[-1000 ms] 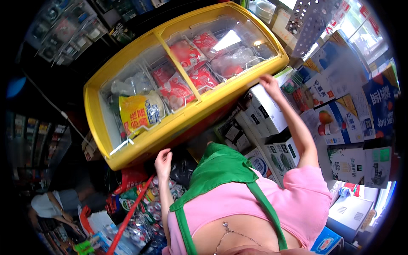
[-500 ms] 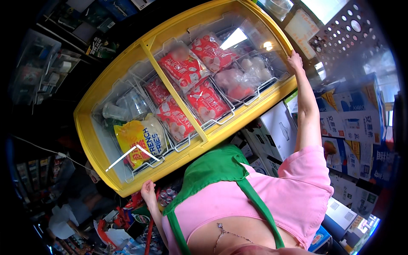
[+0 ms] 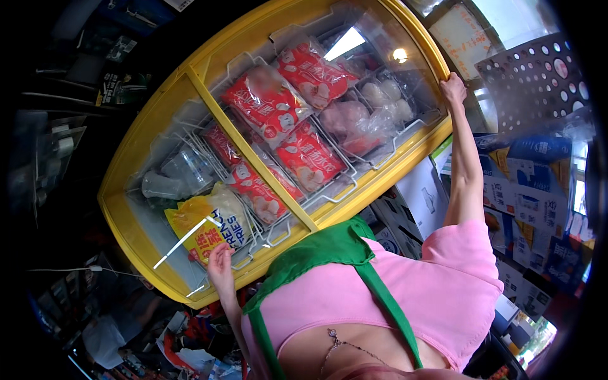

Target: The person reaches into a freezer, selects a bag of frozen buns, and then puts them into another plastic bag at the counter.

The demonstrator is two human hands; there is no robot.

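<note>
A chest freezer with a yellow frame (image 3: 354, 220) and a curved glass top stands before me. My right hand (image 3: 453, 90) is closed around the frame's right end, arm stretched out. My left hand (image 3: 220, 261) is raised over the front left edge, its fingers loosely bent with nothing visible in them. It is nearest to a yellow bag of french fries (image 3: 196, 223) under the glass. Wire baskets hold several red bags of frozen food (image 3: 266, 101). At the right lie clear plastic bags with pale round pieces (image 3: 386, 101) and pinkish contents (image 3: 345, 119).
Stacked cartons (image 3: 525, 183) stand close to my right arm. A perforated metal panel (image 3: 538, 82) is at the far right. Clear plastic containers (image 3: 161, 185) sit in the freezer's left part. A white cable (image 3: 95, 268) hangs at the left, with a person in a pale top (image 3: 103, 342) below.
My left hand has risen from below the freezer's front edge to over its yellow rim. The right hand keeps its hold on the frame. The view has shifted slightly.
</note>
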